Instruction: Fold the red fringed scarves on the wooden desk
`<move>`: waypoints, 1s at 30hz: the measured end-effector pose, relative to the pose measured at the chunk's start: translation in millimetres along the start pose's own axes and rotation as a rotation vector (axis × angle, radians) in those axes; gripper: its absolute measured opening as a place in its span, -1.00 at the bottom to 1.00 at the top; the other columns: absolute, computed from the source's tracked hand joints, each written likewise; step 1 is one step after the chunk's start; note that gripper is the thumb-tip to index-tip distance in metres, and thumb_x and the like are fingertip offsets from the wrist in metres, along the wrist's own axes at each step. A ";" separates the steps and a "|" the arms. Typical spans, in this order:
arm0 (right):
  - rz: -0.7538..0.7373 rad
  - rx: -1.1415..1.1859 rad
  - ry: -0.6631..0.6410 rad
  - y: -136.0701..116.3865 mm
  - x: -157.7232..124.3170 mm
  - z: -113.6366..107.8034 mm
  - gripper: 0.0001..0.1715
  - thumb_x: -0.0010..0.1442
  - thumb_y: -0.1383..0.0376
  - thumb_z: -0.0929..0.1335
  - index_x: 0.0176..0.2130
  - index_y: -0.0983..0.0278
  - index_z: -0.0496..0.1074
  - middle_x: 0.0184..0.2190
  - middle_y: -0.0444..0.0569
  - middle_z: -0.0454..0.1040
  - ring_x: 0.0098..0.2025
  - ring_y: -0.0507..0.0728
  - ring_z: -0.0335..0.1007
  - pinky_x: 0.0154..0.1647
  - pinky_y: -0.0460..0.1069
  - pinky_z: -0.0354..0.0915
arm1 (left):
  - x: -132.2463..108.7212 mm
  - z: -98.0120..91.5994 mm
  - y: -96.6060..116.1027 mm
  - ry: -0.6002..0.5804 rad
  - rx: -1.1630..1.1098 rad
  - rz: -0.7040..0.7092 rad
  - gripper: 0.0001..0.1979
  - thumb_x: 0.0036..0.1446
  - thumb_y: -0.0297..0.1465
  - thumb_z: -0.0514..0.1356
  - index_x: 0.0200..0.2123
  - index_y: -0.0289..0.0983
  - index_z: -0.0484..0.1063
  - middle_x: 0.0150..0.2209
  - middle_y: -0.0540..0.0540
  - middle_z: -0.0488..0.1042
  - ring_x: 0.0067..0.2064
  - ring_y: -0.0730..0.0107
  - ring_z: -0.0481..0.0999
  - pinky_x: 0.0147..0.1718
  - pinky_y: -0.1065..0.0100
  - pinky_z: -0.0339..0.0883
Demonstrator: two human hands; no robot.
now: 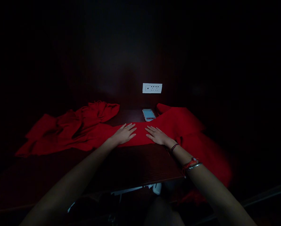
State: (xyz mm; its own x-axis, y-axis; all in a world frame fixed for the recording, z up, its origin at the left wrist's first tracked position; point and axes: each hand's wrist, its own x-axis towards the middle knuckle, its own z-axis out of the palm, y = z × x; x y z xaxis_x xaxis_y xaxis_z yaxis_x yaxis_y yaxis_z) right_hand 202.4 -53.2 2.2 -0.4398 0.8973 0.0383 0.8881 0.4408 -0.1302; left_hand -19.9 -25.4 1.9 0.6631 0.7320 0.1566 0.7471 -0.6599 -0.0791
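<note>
A long red cloth with a fringed end, which looks like a scarf, stretches across a dark wooden tabletop. My left hand lies flat on it, fingers spread and pointing inward. Opposite, my right hand also rests flat on the fabric with its fingers apart. Between the two hands the cloth is smooth. To the left it is bunched and wrinkled; to the right it spreads wide and hangs over the table's front edge. Bracelets circle my right wrist and forearm.
Just beyond the cloth lies a light blue flat item, partly blurred out. A white power socket is set in the dark back panel. The tabletop's front edge runs below my hands, with a white object under it. Deep shadow hides both sides.
</note>
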 end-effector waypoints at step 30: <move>-0.009 0.016 -0.021 -13.3 2.6 0.5 -0.32 0.11 -0.05 -0.06 0.14 0.18 -0.11 0.17 -0.08 -0.16 0.18 0.13 -0.31 0.11 0.14 -0.26 | -53.6 -62.3 -67.6 -0.242 0.162 -0.578 -0.58 0.01 -0.36 -0.07 -0.01 -0.22 0.19 -0.05 -0.21 0.29 -0.05 0.18 0.28 -0.17 0.20 0.18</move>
State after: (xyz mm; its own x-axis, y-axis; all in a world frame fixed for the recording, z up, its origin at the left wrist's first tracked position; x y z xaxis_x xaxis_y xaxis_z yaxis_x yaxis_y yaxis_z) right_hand 189.3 -56.8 3.6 -0.4507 0.8925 0.0187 0.8819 0.4484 -0.1459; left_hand -108.8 -30.6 60.2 0.1290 0.9916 -0.0063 0.9716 -0.1276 -0.1991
